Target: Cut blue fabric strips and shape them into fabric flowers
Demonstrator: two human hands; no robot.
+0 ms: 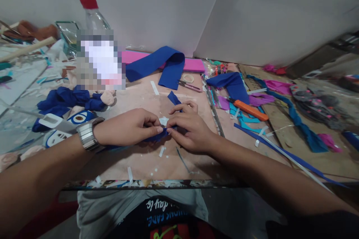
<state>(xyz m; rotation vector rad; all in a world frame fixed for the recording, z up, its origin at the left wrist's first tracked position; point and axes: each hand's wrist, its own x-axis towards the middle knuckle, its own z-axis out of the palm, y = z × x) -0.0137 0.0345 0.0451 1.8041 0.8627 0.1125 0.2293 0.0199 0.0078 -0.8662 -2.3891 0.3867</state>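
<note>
Both my hands meet over the middle of the work table, pinching a narrow blue strip of fabric or crepe paper. My left hand, with a metal watch on its wrist, has thumb and forefinger closed on the strip. Fingertip to fingertip with it, my right hand grips the same strip. One end of the strip sticks up beyond my right fingers, and the other part runs under my left wrist. A small whitish piece shows between the hands; what it is I cannot tell.
Behind the hands lie a wide blue band, a pink strip and small scissors. An orange utility knife rests among scraps at right. Bunched blue pieces and a red-capped bottle stand left. The table's front edge is near me.
</note>
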